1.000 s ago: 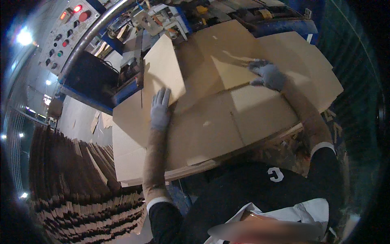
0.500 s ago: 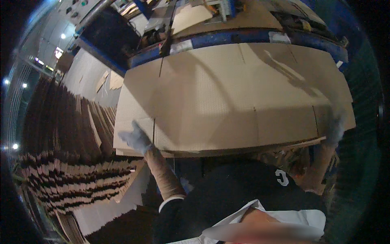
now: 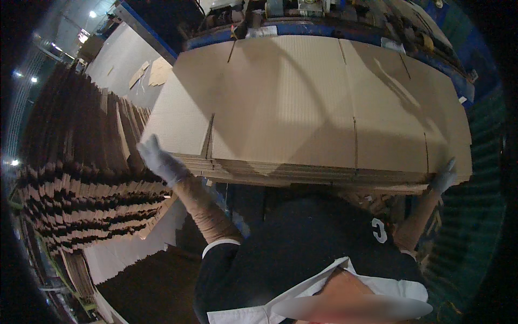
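A stack of flat brown cardboard sheets (image 3: pixel 302 108), slotted and creased, lies in front of me, its layered front edge facing my body. At its near left corner my left hand (image 3: pixel 163 163), in a pale grey glove, closes on the edge of the cardboard. The left panel of the top sheet stands slightly apart at its slot. My right hand (image 3: pixel 445 177), gloved too, grips the near right corner, with some fingers hidden by the board and the dim light.
Beyond the stack runs a blue machine frame (image 3: pixel 216 36) with dark mechanical parts. Tall piles of cardboard (image 3: pixel 81 140) stand at my left. Loose cardboard scraps (image 3: pixel 159 72) lie on the grey floor (image 3: pixel 121 59). A green corrugated surface (image 3: pixel 464 232) is at the right.
My left hand has shifted left and up to the stack's corner, and my right hand is now at the near right edge. The stack's layered front edge shows more, and the view has shifted.
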`<state>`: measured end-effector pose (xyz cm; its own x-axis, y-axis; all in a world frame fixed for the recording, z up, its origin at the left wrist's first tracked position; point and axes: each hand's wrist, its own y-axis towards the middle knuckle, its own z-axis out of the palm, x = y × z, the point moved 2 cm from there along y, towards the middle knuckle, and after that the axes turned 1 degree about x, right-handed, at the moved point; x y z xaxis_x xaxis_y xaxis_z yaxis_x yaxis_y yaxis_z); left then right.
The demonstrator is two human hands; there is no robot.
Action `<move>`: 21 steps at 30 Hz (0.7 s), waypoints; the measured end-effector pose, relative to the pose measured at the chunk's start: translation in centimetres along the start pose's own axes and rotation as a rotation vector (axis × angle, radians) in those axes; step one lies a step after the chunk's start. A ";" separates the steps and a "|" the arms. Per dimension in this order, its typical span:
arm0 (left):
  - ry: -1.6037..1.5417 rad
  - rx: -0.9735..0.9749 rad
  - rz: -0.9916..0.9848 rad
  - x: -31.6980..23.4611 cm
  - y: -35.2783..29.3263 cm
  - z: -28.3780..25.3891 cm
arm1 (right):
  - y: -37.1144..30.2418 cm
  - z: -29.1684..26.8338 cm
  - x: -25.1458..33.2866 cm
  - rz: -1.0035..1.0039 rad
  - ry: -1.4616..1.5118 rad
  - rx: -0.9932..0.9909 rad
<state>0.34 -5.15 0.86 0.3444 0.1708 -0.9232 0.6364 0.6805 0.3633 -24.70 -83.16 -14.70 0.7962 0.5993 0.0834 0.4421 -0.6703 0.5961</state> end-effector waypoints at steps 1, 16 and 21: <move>-0.207 0.069 0.038 -1.5 0.5 -0.1 | -0.2 -0.2 0.4 -0.139 0.002 -0.181; 0.496 0.396 0.142 3.1 4.5 -2.4 | 4.0 -16.8 7.8 0.111 0.967 -0.112; 0.328 0.613 0.295 0.1 -4.9 -1.9 | -5.1 -23.5 12.6 0.284 0.970 0.231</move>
<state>-4.02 -7.13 -1.22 0.3975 0.5532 -0.7321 0.8528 0.0717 0.5173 -26.61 -61.90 2.14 0.2535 0.4328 0.8651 0.4400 -0.8480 0.2953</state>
